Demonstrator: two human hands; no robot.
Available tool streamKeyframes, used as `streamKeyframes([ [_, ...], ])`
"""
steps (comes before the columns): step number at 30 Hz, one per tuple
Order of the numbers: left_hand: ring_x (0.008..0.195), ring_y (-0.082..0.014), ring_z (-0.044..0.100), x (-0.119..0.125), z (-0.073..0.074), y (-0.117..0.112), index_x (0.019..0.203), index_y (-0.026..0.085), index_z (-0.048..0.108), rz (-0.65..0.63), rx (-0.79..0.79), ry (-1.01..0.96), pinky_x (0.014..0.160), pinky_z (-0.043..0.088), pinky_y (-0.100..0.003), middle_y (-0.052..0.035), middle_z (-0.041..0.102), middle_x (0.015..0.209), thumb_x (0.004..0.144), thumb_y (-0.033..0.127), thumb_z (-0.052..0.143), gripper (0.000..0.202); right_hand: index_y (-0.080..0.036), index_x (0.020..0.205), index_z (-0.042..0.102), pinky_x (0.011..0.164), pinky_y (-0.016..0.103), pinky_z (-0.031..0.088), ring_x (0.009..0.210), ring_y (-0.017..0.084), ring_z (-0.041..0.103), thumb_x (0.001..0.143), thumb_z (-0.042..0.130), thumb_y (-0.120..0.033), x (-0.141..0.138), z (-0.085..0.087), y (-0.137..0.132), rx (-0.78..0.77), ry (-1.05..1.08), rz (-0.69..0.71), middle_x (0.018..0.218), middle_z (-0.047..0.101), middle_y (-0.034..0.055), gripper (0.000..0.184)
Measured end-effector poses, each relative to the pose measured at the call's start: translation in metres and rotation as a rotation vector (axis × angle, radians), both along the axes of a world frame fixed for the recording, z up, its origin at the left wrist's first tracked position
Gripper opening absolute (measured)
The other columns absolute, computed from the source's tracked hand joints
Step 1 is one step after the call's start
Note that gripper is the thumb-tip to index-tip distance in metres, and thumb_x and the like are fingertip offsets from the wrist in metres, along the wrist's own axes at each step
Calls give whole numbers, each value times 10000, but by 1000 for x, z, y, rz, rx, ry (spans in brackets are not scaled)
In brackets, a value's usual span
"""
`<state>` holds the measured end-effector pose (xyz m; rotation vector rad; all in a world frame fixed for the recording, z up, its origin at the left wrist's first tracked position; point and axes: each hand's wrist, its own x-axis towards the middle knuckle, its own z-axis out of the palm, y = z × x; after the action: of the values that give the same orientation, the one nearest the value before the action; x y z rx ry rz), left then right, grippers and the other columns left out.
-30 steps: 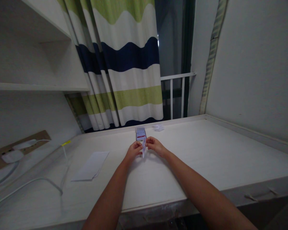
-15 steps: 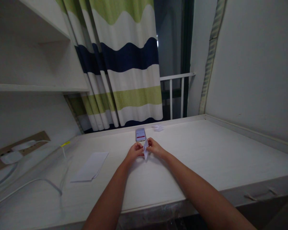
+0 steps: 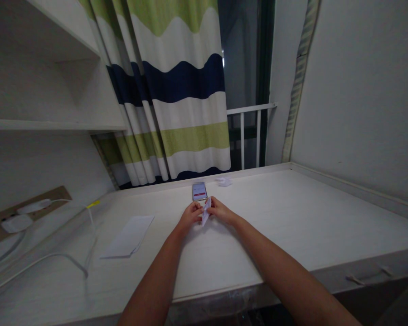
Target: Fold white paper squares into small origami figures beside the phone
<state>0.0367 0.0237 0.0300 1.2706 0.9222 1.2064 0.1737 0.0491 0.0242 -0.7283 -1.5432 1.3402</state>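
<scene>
Both my left grip [image 3: 190, 215] and right grip [image 3: 221, 210] pinch the light, soft folded paper [image 3: 206, 213]; I'd keep hold along its creases.

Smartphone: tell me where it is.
In the head view, the smartphone lies on the white desk near its back edge, just beyond the left hand and right hand, below the striped curtain.

Desk top [image 3: 285, 213]: smooth matt laminate, prob. over wood, hard to tell in dim light. On it, phone [image 3: 199, 191] w/ glossy glass, folded paper [image 3: 206, 213] and loose sheet [image 3: 128, 236], both matt. Behind it, curtain [image 3: 190, 136]: soft cloth.
</scene>
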Motion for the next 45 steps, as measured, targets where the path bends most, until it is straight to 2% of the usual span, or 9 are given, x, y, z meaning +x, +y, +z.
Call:
streamKeyframes([
  [6,601,-107,548,1,0,1,660,185,385,22,6,-67,524,414,-215,31,534,690,551,276,644,295,-173,755,436,526,221,369,594,107,494,545,482,-82,1,5,-3,-25,35,40,654,500,-40,233],
  [13,547,-108,524,-2,-9,7,634,179,402,-14,91,71,488,409,-216,38,515,604,537,242,644,268,-175,753,439,523,207,358,565,90,492,518,469,-49,0,-1,3,-46,79,62,653,523,-44,267],
  [16,497,-89,489,-2,-15,13,635,180,396,4,167,112,452,373,-196,49,498,578,526,198,642,270,-177,728,427,490,196,329,512,78,465,505,462,-40,-3,-7,7,-46,84,93,602,507,-61,264],
  [21,535,-84,499,-2,-17,16,662,182,400,44,214,153,481,360,-181,55,502,589,538,138,619,256,-176,736,432,474,193,312,490,73,437,500,458,-51,-4,-10,9,-42,74,96,577,483,-73,269],
  [31,431,-90,498,4,-10,9,715,201,383,59,86,98,411,334,-182,64,530,546,562,270,626,295,-178,721,460,511,199,336,557,91,458,502,445,-55,-4,-10,11,4,66,82,619,499,-52,252],
  [39,394,-72,479,4,-12,9,695,203,360,77,136,171,384,321,-163,83,514,533,555,163,582,266,-176,723,446,488,192,322,524,87,450,498,435,-51,-6,-15,12,5,52,108,595,495,-58,258],
  [45,375,-71,469,3,-17,11,729,207,369,104,153,231,350,289,-151,83,515,535,575,152,547,242,-172,709,446,505,199,335,537,91,461,488,433,-46,-8,-18,15,0,51,99,595,497,-59,254],
])
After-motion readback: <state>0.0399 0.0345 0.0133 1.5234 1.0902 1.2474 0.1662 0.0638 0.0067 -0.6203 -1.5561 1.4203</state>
